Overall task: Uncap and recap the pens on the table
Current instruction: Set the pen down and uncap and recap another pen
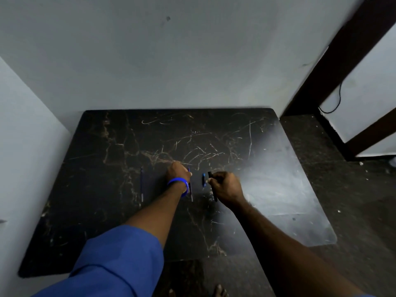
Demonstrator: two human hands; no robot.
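Reaching over the dark marbled table (pixel 267 189), you have both hands out near its middle. Your right hand (pixel 225 187) is curled shut around a black pen (pixel 212 185): the top pokes out toward 12 o'clock above your knuckles, the lower end shows below the fist toward 6. Your left hand (pixel 176 171), with a blue band (pixel 179 185) on the wrist and a blue sleeve (pixel 120 254) further back, sits knuckles-up just at 9 o'clock of the right; its fingers are hidden from here, so I can't tell whether it is gripping anything. A thin blue pen (pixel 190 187) lies right along that hand's 3 o'clock edge, running 12 to 6, touching or just beside the wrist; which, I can't make out. Between your two hands sits a short blue piece (pixel 203 179), likely a cap, on the table just beside the black pen. Well off at 9 o'clock from your left hand lies another slim blue pen (pixel 141 185), also pointing 12 to 6, apart from everything else.
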